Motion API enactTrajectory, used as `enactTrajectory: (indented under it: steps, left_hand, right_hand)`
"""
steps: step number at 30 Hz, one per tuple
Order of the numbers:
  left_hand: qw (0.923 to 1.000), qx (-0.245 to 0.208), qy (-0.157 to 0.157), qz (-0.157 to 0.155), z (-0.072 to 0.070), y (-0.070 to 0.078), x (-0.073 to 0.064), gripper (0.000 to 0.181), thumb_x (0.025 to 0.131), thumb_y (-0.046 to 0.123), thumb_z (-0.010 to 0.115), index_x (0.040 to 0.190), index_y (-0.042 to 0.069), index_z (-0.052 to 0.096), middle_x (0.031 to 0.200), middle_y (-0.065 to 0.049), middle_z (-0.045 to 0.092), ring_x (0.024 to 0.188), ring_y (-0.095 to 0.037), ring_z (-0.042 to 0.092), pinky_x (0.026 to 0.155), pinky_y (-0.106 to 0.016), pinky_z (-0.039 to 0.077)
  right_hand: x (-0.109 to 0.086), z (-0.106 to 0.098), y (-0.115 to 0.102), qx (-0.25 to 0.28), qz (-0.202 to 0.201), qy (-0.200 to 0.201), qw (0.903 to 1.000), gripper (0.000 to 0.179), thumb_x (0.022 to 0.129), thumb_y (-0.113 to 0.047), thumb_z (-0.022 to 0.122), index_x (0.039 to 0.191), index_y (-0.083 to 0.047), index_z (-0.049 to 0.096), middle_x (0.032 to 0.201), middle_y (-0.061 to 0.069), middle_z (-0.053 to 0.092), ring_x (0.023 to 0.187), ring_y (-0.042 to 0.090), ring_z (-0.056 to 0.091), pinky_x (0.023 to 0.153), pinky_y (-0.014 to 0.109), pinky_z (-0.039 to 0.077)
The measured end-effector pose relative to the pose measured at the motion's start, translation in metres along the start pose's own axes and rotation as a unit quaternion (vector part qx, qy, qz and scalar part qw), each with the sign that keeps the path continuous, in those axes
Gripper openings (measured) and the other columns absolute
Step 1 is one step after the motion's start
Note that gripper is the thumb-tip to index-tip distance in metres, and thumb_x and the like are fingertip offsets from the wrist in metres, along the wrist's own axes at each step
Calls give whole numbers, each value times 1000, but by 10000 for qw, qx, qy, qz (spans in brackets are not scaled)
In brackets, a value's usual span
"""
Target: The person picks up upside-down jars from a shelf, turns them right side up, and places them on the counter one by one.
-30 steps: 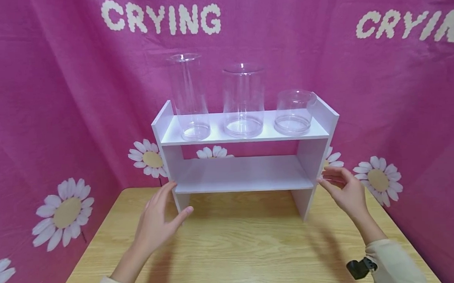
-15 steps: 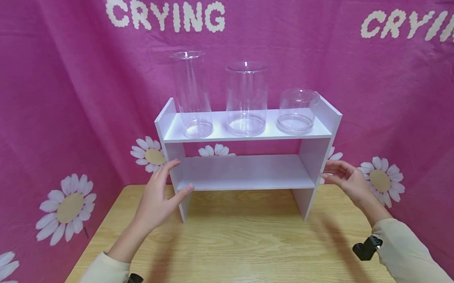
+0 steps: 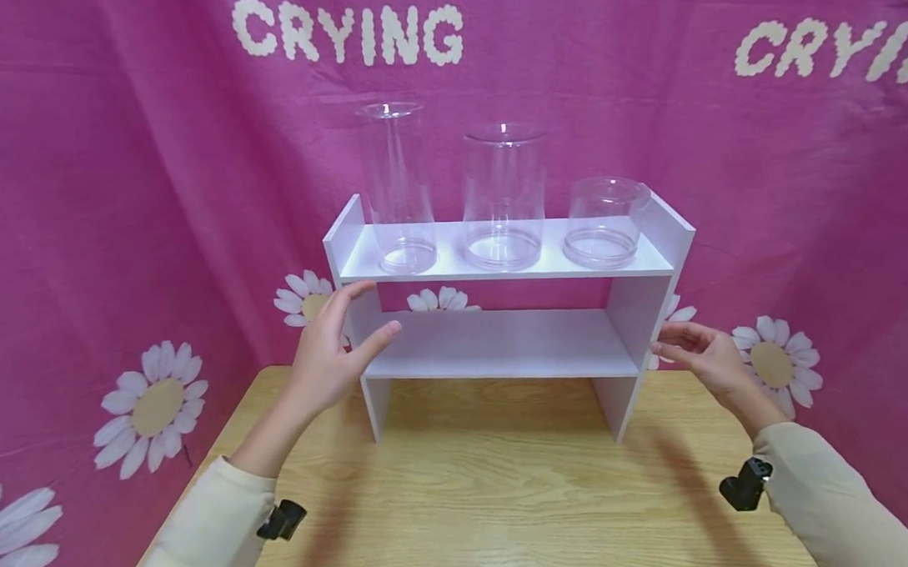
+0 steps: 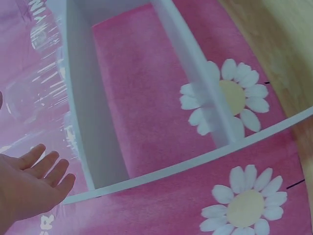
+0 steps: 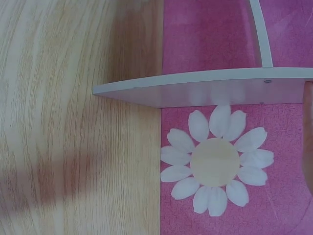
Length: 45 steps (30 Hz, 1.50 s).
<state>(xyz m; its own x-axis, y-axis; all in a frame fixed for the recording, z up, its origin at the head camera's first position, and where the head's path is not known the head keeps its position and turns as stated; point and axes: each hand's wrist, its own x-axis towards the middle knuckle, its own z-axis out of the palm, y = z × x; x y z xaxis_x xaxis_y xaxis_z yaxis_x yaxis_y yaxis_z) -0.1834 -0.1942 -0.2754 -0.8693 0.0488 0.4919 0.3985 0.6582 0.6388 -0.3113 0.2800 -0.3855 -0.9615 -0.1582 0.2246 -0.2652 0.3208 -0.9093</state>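
Note:
A white two-tier shelf stands on the wooden table. On its top board are three clear cylindrical containers: a tall narrow one at left, a medium one in the middle and a short one at right. My left hand is raised by the shelf's left side panel, just below the top board, thumb spread from the fingers and holding nothing. Beside the outer face of the right side panel is my right hand, its fingers loosely bent. Whether its fingertips touch the panel, I cannot tell.
A pink cloth with white flowers and lettering hangs behind and at both sides. The wooden table extends in front of the shelf. Small black devices, one at the left cuff and another at the right, sit on the sleeves.
My left hand has risen along the shelf's left side, from lower-board height to just under the top board. My right hand has stayed beside the right panel. The head view has shifted slightly left.

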Motion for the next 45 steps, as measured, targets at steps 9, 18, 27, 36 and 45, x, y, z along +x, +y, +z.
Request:
enactTrajectory:
  steps: [9, 18, 27, 36, 45]
  left_hand:
    - [9944, -951, -98, -440, -5, 12, 25, 57, 92, 27, 62, 140, 3, 43, 145, -14, 47, 137, -29, 42, 117, -46, 34]
    - [9884, -1317, -92, -753, -11, 21, 43, 56, 93, 25, 59, 139, -2, 42, 146, -17, 45, 139, -29, 40, 117, -44, 35]
    - [9869, -1169, -32, -1116, -15, 26, 64, 61, 92, 30, 59, 141, -1, 39, 147, -17, 44, 139, -29, 42, 116, -43, 37]
    - [9801, -1171, 92, -1599, -17, 41, 90, 75, 89, 38, 62, 148, 4, 28, 153, -15, 36, 142, -27, 35, 119, -41, 33]
    - [9608, -1743, 389, -2123, -30, 65, 122, 80, 87, 35, 65, 149, 3, 26, 156, -12, 31, 143, -23, 33, 121, -34, 29]
  right_hand:
    - [2, -5, 0, 8, 245, -65, 9997, 21, 89, -20, 69, 102, -36, 63, 88, -32, 65, 84, -12, 61, 73, 7, 52]
    - [5, -4, 0, 430, 213, -79, 9988, 29, 88, -10, 69, 99, -37, 66, 87, -29, 68, 83, -12, 62, 72, 6, 51]
    - [3, -4, -2, 22, 374, -12, 9993, 22, 88, -21, 70, 101, -38, 66, 88, -35, 64, 85, -14, 59, 74, 6, 49]
    - [2, -4, -2, -53, 451, -51, 9990, 20, 88, -26, 70, 102, -38, 64, 88, -35, 64, 85, -14, 59, 76, 7, 51]
    - [2, -5, -3, -94, 504, -43, 9987, 21, 88, -27, 70, 105, -36, 63, 89, -36, 63, 86, -15, 59, 76, 6, 50]
